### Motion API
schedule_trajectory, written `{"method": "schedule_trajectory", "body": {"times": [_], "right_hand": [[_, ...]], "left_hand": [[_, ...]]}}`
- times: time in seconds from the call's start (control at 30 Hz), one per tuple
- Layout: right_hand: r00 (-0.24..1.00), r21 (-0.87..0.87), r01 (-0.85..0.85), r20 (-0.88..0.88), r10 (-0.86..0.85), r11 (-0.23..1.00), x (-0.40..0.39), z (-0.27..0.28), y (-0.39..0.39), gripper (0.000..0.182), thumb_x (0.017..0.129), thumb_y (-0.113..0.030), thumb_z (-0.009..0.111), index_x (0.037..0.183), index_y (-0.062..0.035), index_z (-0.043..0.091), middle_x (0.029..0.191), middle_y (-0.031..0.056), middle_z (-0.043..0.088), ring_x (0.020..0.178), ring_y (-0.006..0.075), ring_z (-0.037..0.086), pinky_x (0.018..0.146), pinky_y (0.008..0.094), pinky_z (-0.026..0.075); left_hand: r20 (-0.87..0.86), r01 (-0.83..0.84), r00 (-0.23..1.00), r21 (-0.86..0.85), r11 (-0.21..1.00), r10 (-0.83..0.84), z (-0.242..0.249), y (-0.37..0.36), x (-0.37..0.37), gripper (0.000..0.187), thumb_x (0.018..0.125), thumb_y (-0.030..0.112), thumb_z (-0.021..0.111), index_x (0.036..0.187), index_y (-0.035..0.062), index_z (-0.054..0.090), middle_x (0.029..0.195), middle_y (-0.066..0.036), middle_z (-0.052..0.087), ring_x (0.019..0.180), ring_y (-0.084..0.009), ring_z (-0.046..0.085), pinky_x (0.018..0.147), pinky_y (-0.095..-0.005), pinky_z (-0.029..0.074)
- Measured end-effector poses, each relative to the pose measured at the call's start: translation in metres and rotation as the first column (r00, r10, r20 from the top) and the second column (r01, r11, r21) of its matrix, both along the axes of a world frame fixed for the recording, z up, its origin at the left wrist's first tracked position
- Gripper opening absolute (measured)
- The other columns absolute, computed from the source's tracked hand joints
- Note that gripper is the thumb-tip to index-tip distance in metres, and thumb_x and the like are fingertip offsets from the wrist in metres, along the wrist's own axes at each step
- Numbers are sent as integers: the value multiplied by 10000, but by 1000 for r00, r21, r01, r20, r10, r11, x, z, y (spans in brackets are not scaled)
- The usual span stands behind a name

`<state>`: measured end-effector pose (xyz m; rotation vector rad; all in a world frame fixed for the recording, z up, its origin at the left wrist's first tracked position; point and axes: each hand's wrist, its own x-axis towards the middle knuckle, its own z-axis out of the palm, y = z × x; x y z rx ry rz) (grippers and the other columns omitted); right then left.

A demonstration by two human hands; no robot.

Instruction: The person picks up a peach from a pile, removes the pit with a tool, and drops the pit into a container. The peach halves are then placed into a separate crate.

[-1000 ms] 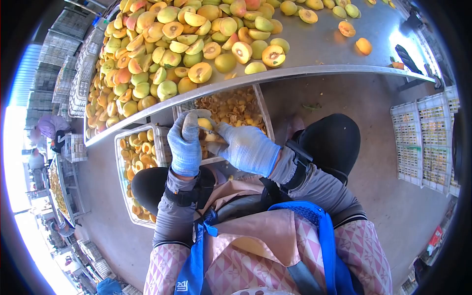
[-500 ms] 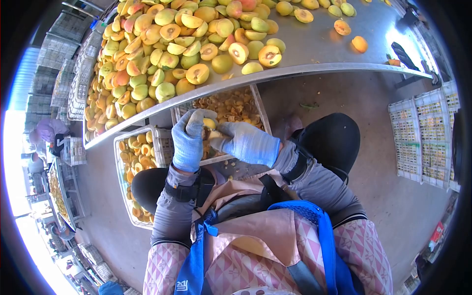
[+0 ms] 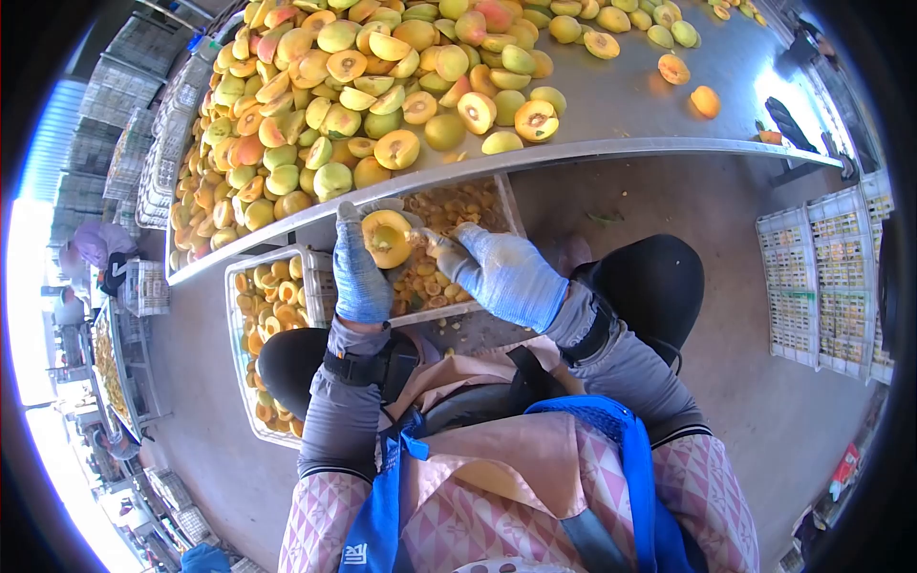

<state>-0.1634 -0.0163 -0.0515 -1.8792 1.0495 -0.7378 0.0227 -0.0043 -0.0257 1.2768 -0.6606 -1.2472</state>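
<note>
My left hand (image 3: 361, 279), in a blue-grey knit glove, holds a yellow peach half (image 3: 388, 239) with its cut face turned up toward me. Close to the fruit's right edge is my right hand (image 3: 516, 277), gloved alike, its fingers closed and smeared with orange pulp. Whatever it pinches is too small and covered to make out. Both hands are above a crate (image 3: 513, 205) of brownish pits and scraps. Just beyond them, a large heap of cut peaches (image 3: 315, 115) lies on the metal table (image 3: 611, 105).
The table's raised metal edge (image 3: 573, 148) runs in front of my hands. A white crate (image 3: 233, 329) of hollowed peach halves stands by my left knee. Stacked crates (image 3: 817, 277) are at the right, more at the far left, where another person (image 3: 95, 246) bends over.
My hands have drawn apart slightly. The peach half, mostly covered by my fingers before, now shows its cut face in my left hand. My right hand has shifted right.
</note>
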Motion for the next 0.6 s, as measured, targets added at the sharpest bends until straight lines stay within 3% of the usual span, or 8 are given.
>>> {"method": "schedule_trajectory", "body": {"times": [0.2,0.3,0.4,0.43,0.53,0.6], "right_hand": [[995,-119,55,-79,-64,991,16,10,6,388,870,-331,689,1039,5,590,717,203,656,686,398,667,611,461,538],[993,-120,54,-99,-66,991,20,21,5,393,850,-314,701,1057,-6,572,721,189,662,691,388,672,613,457,541],[987,-186,-3,-157,-27,983,19,22,9,289,874,-266,647,1024,-26,588,753,180,669,711,383,669,638,471,525],[983,-217,-28,-184,-13,976,18,21,11,241,889,-245,618,1004,-34,599,765,177,671,719,382,666,650,478,517],[965,-298,-60,-262,-21,953,7,20,10,357,794,-269,723,1018,-25,591,787,175,682,724,370,679,615,434,542],[973,-247,-25,-228,-33,969,4,25,5,340,815,-276,711,1007,-20,595,762,181,675,700,377,673,606,449,535]], "left_hand": [[19,86,996,-131,988,-84,-18,0,7,571,1028,505,369,1130,0,614,1030,-114,680,927,-196,671,817,-311,558],[178,97,982,-222,970,-58,-13,3,-2,559,1036,482,368,1119,-10,621,1013,-104,682,899,-178,667,801,-305,552],[432,77,902,-130,989,-13,0,5,-6,559,1034,481,376,1081,-12,635,983,-91,685,874,-165,662,803,-302,544],[344,52,939,-129,990,-5,-1,4,-6,558,1034,480,378,1070,-11,638,972,-89,686,868,-164,661,806,-302,543],[121,-2,993,-128,992,18,-1,-4,-3,535,1040,462,378,1067,-6,637,935,-97,688,868,-174,663,818,-303,539],[27,-38,999,-112,993,42,-1,-4,1,524,1044,450,374,1087,-7,625,933,-103,688,867,-185,663,815,-305,539]]}}
